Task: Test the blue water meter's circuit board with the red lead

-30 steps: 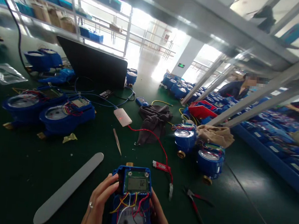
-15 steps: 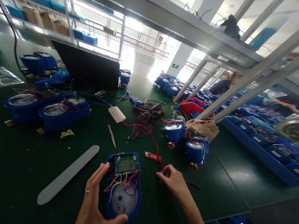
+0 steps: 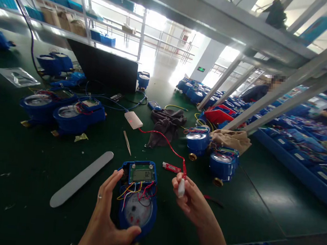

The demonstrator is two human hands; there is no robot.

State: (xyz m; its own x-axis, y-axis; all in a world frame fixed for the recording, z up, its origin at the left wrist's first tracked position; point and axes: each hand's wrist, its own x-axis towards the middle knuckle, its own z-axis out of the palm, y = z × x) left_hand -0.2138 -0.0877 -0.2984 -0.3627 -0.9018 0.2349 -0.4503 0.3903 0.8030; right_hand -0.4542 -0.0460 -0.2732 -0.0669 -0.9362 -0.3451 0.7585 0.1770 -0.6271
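"How is the left hand [image 3: 105, 218] holding on?"

"With a wide grip on the blue meter [image 3: 140, 210]: fingers against its upper left edge, thumb across the lower rim."

"And the right hand [image 3: 193, 207]?"

"Closed in a pinch on a small whitish plug [image 3: 181, 188], at the end of a thin red cable [image 3: 162, 135]. The plug is just right of the meter, not touching it."

"So the meter sits on the table?"

"Yes, on the smooth dark green tabletop [image 3: 27, 179], right in front of the person. It has a round dial, a rectangular screen [image 3: 143, 175], and loose yellow, white and red wires [image 3: 134, 188] curling between them."

"What's that long piece?"

"A flat grey strip [image 3: 81, 180] with rounded ends. Farther back, the cable meets a white slab of a box [image 3: 133, 120] beside a crumpled dark cloth [image 3: 167, 123]."
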